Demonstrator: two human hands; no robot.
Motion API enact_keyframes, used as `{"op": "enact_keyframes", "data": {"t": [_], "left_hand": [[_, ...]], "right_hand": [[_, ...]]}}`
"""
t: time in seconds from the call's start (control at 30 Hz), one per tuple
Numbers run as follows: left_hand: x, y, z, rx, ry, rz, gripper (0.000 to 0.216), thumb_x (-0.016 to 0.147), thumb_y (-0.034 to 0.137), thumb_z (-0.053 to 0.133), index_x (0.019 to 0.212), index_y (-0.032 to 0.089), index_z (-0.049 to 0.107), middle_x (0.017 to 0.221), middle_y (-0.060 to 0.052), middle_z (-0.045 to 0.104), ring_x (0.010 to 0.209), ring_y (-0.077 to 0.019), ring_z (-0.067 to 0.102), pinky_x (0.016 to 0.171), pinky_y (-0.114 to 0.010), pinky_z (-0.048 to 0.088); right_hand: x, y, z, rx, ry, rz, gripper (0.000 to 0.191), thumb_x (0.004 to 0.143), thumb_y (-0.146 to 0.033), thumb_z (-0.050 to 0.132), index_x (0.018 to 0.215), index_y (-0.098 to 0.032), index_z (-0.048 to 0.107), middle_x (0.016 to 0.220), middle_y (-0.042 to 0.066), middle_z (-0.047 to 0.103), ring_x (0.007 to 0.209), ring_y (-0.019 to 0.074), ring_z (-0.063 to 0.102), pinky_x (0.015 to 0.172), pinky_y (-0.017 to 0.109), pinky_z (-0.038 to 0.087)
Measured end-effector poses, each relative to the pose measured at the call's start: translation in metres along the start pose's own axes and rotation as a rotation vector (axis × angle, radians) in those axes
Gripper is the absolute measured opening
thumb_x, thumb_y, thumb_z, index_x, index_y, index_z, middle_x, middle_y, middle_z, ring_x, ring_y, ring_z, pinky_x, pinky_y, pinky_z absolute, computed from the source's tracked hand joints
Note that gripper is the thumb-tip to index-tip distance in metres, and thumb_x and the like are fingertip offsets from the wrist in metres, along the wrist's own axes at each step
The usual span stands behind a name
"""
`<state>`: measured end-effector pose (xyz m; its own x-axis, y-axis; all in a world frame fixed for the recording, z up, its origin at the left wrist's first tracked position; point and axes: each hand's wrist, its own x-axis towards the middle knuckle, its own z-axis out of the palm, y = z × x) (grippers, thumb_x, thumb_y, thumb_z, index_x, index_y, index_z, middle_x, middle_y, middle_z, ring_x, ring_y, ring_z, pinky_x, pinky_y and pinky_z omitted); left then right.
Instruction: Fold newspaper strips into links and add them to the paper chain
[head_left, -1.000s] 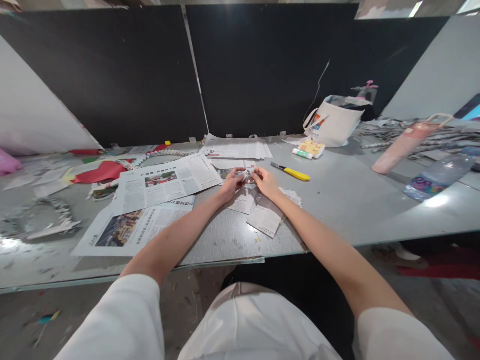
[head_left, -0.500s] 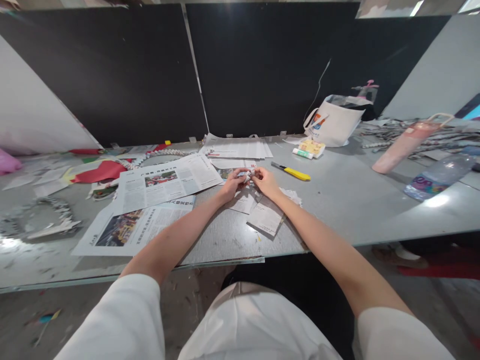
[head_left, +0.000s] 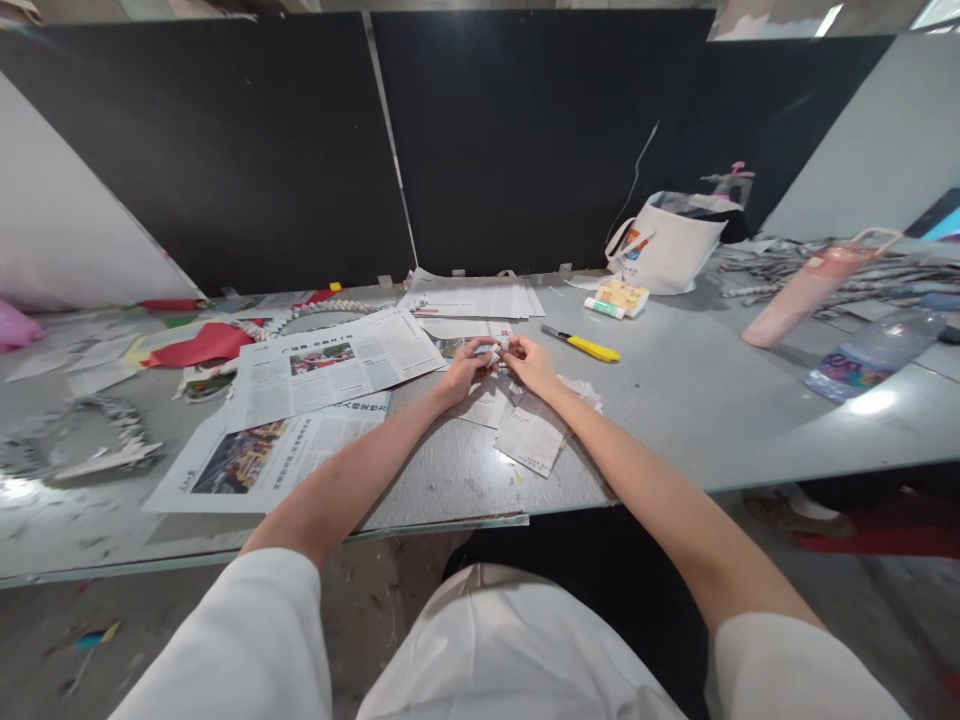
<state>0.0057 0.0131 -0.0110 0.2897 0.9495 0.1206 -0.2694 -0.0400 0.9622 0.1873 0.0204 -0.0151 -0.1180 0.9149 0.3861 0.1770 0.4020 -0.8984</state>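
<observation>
Between my hands is a small piece of folded newspaper point(head_left: 495, 354), pale grey and partly covered by the fingers. My left hand point(head_left: 468, 370) pinches it from the left, and my right hand point(head_left: 531, 364) is closed on its right side. The exact folds are too small to make out. Below the hands lie cut newspaper pieces point(head_left: 531, 436) on the grey table point(head_left: 442, 470). Large printed newspaper sheets point(head_left: 337, 365) spread out left of my left hand. A yellow utility knife point(head_left: 592, 348) rests to the right of my right hand.
Farther right stand a pink tumbler point(head_left: 814, 290) and a clear plastic bottle point(head_left: 874, 350). A white tote bag point(head_left: 667, 245) is at the back, near a glue stick point(head_left: 604, 308). Folded paper chains point(head_left: 120, 410) and red paper point(head_left: 202, 345) lie left. A black partition point(head_left: 525, 140) rises behind.
Both hands stay in nearly the same place, with only slight finger movement around the folded newspaper. The view has shifted very slightly.
</observation>
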Motion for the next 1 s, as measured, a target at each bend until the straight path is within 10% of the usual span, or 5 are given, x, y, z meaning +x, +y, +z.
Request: {"op": "enact_keyframes", "data": {"t": [0.43,1.0], "left_hand": [[-0.006,0.002,0.003,0.1,-0.1,0.12,0.032,0.084,0.03,0.083,0.11,0.017,0.07,0.066,0.001,0.063,0.061,-0.0116,0.056,0.061,-0.022,0.042],[0.005,0.002,-0.001,-0.076,0.082,-0.017,0.037,0.084,0.026,0.081,0.117,0.016,0.069,0.078,-0.002,0.068,0.069,-0.0133,0.062,0.062,-0.023,0.042]], "right_hand": [[-0.005,0.001,-0.003,-0.003,-0.032,0.012,0.035,0.08,-0.054,0.075,0.086,-0.022,0.062,0.064,-0.002,0.062,0.058,0.0163,0.054,0.056,0.029,0.04],[-0.004,-0.009,-0.004,0.028,-0.106,-0.122,0.042,0.093,-0.064,0.063,0.087,-0.022,0.064,0.071,0.001,0.065,0.067,0.0193,0.06,0.072,0.034,0.05]]}}
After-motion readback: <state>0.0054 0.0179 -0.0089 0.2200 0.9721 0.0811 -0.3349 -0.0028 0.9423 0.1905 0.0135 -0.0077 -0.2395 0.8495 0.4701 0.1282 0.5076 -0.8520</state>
